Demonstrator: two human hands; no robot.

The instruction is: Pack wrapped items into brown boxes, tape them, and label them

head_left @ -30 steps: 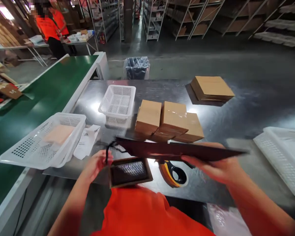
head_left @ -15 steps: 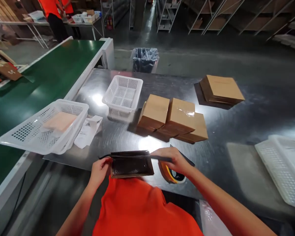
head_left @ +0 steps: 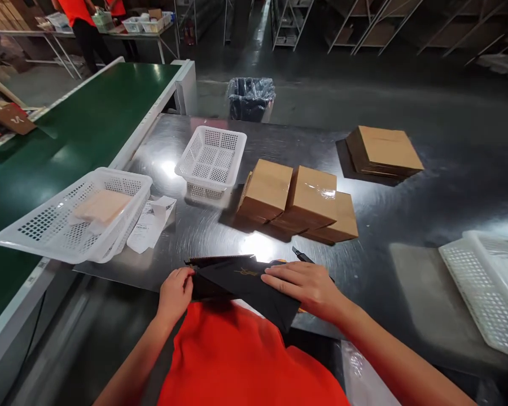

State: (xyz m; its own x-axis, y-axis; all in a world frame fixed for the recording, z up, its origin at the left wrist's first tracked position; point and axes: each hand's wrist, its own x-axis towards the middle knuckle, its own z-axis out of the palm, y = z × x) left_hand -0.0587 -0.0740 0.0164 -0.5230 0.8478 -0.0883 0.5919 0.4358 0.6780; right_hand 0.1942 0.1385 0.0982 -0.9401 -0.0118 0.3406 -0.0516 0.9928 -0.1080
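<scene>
Close to my body is an open cardboard box [head_left: 214, 292] with a dark inside, its far edge showing behind a flat black bag [head_left: 254, 282]. The bag has a gold logo and lies slanted over the opening, its right corner hanging past the box. At the box's left end, my left hand [head_left: 175, 296] is closed on the edge, fingertips beside the bag's corner. My right hand [head_left: 307, 285] grips the bag's right part, fingers flat on top. Behind that hand lies a black box cutter [head_left: 302, 255]. The roll of tape below it is mostly hidden.
Several taped cardboard boxes [head_left: 313, 197] stand mid-table, with a stack of flat cardboard [head_left: 389, 148] farther right. White baskets [head_left: 211, 158] stand around; one at left [head_left: 38, 234] holds a pinkish packet. A paper slip [head_left: 150, 225] lies beside it. A green conveyor [head_left: 97, 118] borders the left.
The black bag has turned from edge-on to showing its logo face, now slanting across the box. My right hand has rolled over onto its top. My left hand stays at the box's left end.
</scene>
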